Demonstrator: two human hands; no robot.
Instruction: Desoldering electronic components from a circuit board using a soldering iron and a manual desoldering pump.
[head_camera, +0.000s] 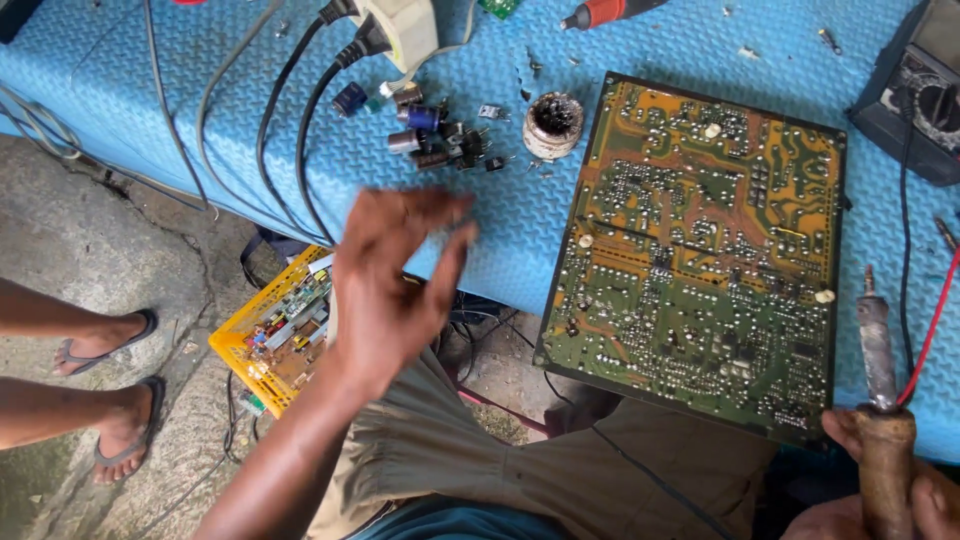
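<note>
My right hand (890, 490) sits lowest in view, at the near edge of the blue foam mat (650, 40), fingers wrapped tight around the worn wooden handle of a soldering iron (878, 385) whose tip points up and away from me, just clear of the right edge of the circuit board (700, 250). A red wire (932, 325) runs past the iron's shaft on its outer side. The board lies solder side up, just left of that hand, its near edge overhanging the mat above my lap; between iron and board edge there is only a narrow strip of bare mat. My left hand (395, 290) hovers well left of the board, blurred, fingers loosely spread and holding nothing that I can make out; below it the mat's edge drops off to a yellow crate (250, 340) of parts on the concrete floor, and someone else's sandalled feet (115, 390) stand further left. Open mat lies between my left hand and the board. Just beyond my left fingertips is a small heap of loose capacitors and components (430, 130), and right of that a round tin (553, 125) near the board's far corner. Farther off, black cables (300, 130) run to a plug adapter (400, 30), and a multimeter (915, 95) sits beyond my right hand at the far right.
</note>
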